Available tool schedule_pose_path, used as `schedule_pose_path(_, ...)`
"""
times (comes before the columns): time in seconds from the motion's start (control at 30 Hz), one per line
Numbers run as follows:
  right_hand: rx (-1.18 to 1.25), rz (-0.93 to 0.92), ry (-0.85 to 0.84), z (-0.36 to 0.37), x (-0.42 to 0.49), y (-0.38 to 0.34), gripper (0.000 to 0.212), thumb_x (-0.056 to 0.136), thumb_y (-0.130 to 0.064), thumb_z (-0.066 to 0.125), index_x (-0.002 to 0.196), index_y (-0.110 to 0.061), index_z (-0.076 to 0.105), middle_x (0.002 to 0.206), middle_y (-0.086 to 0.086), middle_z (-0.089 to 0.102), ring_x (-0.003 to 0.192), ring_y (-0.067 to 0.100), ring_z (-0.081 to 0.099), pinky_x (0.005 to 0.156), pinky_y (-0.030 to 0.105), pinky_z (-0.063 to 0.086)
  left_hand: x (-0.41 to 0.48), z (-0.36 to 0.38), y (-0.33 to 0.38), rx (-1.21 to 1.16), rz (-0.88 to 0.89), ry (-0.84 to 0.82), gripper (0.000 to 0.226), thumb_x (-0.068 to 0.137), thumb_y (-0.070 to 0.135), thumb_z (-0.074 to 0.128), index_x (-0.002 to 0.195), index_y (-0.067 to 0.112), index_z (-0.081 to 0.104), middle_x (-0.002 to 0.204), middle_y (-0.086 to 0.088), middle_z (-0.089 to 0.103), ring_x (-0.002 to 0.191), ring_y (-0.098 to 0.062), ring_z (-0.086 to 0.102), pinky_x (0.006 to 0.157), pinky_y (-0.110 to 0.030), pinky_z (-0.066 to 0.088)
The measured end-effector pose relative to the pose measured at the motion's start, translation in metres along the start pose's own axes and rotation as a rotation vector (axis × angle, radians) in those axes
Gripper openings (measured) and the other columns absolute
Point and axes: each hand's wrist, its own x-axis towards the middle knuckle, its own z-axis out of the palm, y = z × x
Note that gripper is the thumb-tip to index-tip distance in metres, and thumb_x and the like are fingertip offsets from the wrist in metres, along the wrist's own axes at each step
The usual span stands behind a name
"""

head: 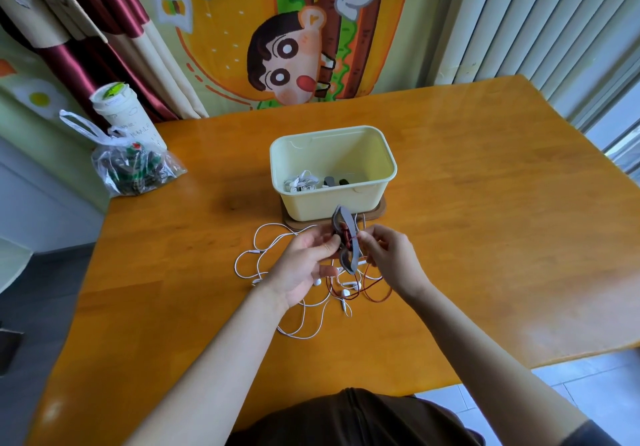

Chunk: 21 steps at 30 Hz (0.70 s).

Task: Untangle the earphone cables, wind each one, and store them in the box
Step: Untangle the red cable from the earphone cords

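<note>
Dark shirt at bottom of view; both bare forearms reach forward over the orange wooden table. Left hand: thumb and fingers curled, pinching the left edge of a grey flat winder held upright above the table. Right hand: fingers curled narrow, pinching at the winder's right edge; whether it holds the winder itself or only the cable there, cannot tell. Red cable wrapped around the winder's middle; the slack hangs down and lies in loops on the table under the right hand. White earphone cables lie loose and tangled on the table below and left of the hands, with earbuds among the loops, overlapping the red loops. Just beyond the hands, pale yellow box, open, standing on a brown base. Inside, at the near left, a bundle of white earphones; beside it two dark items, possibly more winders. Far left table edge: clear plastic bag with dark contents, and behind it a white lidded cup. Behind the table: cartoon cloth, maroon and cream curtain.
</note>
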Motion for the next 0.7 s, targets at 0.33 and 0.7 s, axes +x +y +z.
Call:
schedule_pose_path(0.33,-0.088,-0.057,0.046,0.001,-0.005,-0.003,0.015,0.095,-0.02,0.054,0.087,-0.012,0.064,0.067,-0.005,0.058,0.058,0.007,0.047,0.053,0.015,0.036,0.002,-0.001,-0.003,-0.049,-0.061,0.123,0.017,0.093,0.011,0.055,0.105,0.02,0.063,0.087,-0.005,0.071,0.065,-0.01,0.065,0.043,-0.017,0.037)
schedule_pose_path(0.7,-0.595,-0.393,-0.111,-0.016,-0.003,-0.014,0.009,0.086,-0.021,0.067,0.094,-0.02,0.068,0.101,-0.002,0.054,0.082,0.017,0.057,0.066,0.033,0.051,0.004,-0.01,0.006,-0.102,-0.077,0.163,0.015,0.093,0.011,0.054,0.102,0.017,0.065,0.09,-0.006,0.069,0.066,-0.013,0.06,0.04,-0.017,0.038)
